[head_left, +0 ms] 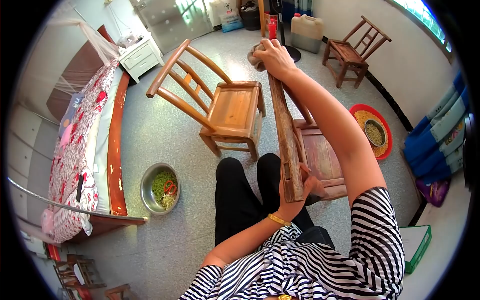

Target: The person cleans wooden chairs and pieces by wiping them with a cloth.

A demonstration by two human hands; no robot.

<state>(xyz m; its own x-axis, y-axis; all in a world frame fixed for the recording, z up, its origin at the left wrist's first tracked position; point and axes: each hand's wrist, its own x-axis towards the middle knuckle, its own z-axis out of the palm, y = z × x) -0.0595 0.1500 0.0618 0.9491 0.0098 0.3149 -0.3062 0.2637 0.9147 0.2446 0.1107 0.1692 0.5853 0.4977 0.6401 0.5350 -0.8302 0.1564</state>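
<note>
Leaving open grey floor (190,240) to its left, the worn wooden chair (320,155) is beside the person's right knee, its thick, weathered rail running from near the lap out to arm's length. Beyond that rail's left edge, just past the 2 dark-trousered knees (237,190), stands a lighter wooden chair (232,107); a narrow strip of floor separates the 2 chairs. On the right, a red basin (367,107) sits close to the worn seat, tightening the room there. A steel bowl (148,187) with green contents and red-handled scissors (170,188) rests on the floor to the left, well apart from the chairs, between the knees and the bed (117,145). Farther off, a small wooden chair (347,52) stands near the wall.

The right hand (275,57) is at the rail's far end, fingers bent and bunched over a greyish cloth (254,59), pressing it against the wood. The left hand (302,187) cups the rail's near end from beneath, its fingers curled on the right-hand side; the rail hides part of this hand, so I cannot tell how tightly all 5 digits close.
</note>
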